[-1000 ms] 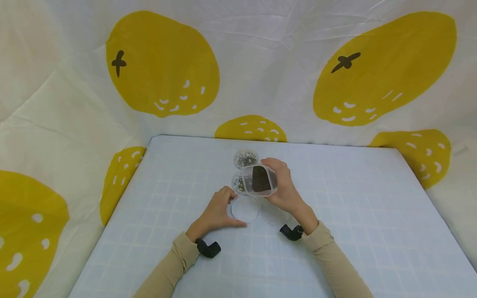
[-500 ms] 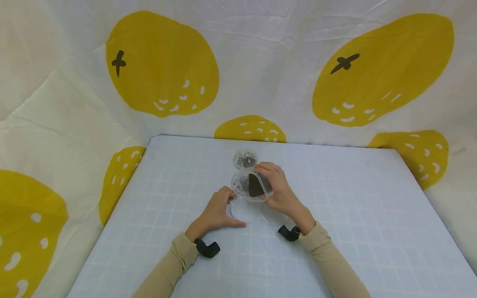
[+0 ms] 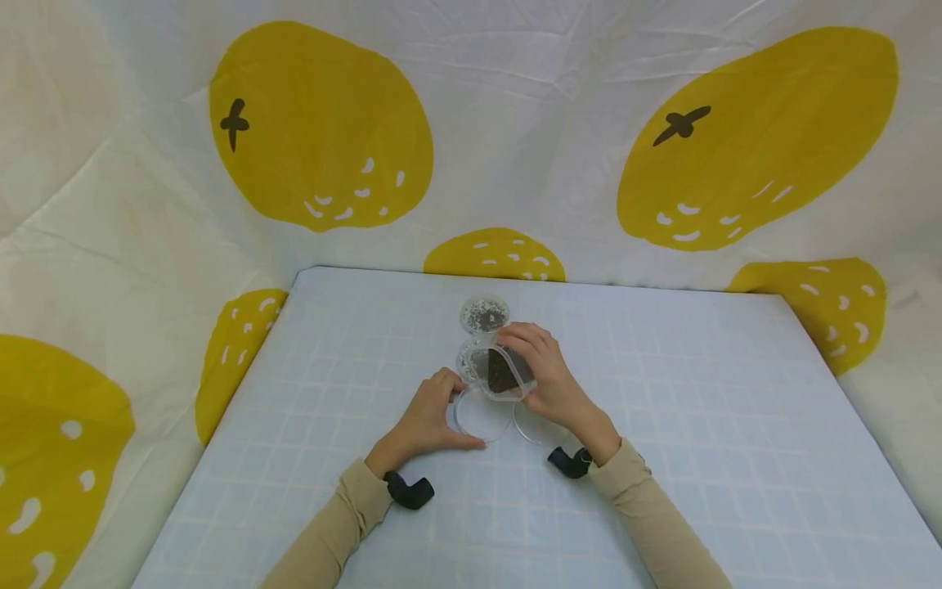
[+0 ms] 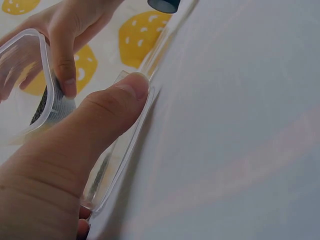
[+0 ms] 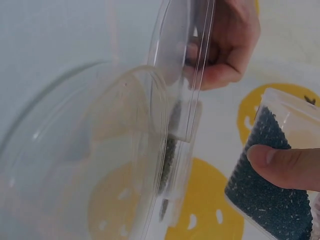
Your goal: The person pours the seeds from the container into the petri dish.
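Note:
My left hand (image 3: 427, 417) holds a clear round petri dish (image 3: 482, 417) on the table, thumb on its near rim and fingers round the far left side. In the left wrist view the thumb lies across the rim. My right hand (image 3: 552, 380) grips a clear plastic tub (image 3: 524, 383), tilted with its mouth toward the left, just above the far right part of that dish. Small dark seeds (image 5: 275, 185) lie banked against the tub's side, beneath the right thumb in the right wrist view. No seeds show in the held dish.
Beyond the held dish stand two round dishes of mixed dark and white bits, a nearer one (image 3: 468, 362) partly behind the tub and a farther one (image 3: 484, 314). Another clear round dish (image 3: 540, 427) lies under the right wrist. A patterned cloth (image 3: 530, 164) hangs behind the table.
My right hand has brought the tub a little left and nearer, and tipped it further toward the held dish. The seeds have shifted inside the tub. My left hand stays in place.

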Tool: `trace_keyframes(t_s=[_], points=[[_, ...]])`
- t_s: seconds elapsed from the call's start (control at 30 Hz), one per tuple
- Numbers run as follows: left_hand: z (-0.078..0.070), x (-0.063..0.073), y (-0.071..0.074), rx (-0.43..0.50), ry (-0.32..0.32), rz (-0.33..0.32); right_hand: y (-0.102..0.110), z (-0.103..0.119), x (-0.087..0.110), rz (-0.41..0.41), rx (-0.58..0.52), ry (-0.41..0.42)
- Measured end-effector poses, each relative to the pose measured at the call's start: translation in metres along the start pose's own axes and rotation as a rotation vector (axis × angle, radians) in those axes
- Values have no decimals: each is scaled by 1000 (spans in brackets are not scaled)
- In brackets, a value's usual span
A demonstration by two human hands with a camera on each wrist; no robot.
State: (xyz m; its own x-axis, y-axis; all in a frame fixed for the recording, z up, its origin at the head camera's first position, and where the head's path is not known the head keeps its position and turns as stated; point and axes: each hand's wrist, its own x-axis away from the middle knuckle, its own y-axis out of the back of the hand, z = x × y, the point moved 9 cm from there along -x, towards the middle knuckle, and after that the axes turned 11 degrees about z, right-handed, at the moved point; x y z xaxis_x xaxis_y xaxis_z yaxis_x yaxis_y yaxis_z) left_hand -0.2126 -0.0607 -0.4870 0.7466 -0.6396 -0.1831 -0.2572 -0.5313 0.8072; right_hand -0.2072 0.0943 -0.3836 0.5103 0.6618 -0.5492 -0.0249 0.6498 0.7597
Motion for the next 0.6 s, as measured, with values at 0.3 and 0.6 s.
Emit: trace_keyframes(t_s=[0.3, 0.6], points=[[0, 0, 0, 5, 2, 2, 0, 3, -1, -16, 15, 34], [1, 0, -1, 7, 10, 16, 1, 5, -1, -37, 25, 60]])
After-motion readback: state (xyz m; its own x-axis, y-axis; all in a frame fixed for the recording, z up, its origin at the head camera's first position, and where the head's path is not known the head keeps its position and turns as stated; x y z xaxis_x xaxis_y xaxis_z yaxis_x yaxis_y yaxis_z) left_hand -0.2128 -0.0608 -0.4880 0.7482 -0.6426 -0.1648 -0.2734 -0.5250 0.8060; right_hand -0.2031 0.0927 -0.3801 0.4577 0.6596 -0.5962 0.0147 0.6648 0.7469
